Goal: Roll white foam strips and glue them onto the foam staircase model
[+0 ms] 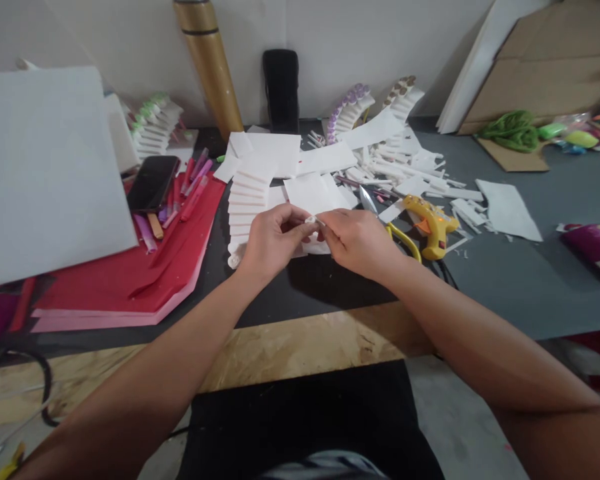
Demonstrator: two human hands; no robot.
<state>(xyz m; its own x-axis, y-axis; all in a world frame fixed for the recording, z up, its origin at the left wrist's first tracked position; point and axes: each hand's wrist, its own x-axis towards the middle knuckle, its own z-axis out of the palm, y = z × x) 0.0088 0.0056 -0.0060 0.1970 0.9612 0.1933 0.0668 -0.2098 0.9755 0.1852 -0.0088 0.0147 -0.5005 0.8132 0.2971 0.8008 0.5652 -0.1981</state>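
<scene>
My left hand [275, 238] and my right hand [359, 241] meet over the dark table top, fingertips pinched together on a small white foam piece [311, 220]. Both hands are closed around it. Just behind them lies a stepped white foam staircase model [247, 197] and a flat white foam sheet [313, 192]. A yellow glue gun [433, 225] and yellow-handled scissors [397, 230] lie to the right of my right hand.
Red and pink paper sheets [130, 280], a black phone [153, 182], pens, a large white board [45, 167], a gold cylinder [210, 63], more foam stair models [353, 107], scattered foam scraps, cardboard [540, 73], a purple packet [597, 243]. Wooden table edge [300, 343] is near me.
</scene>
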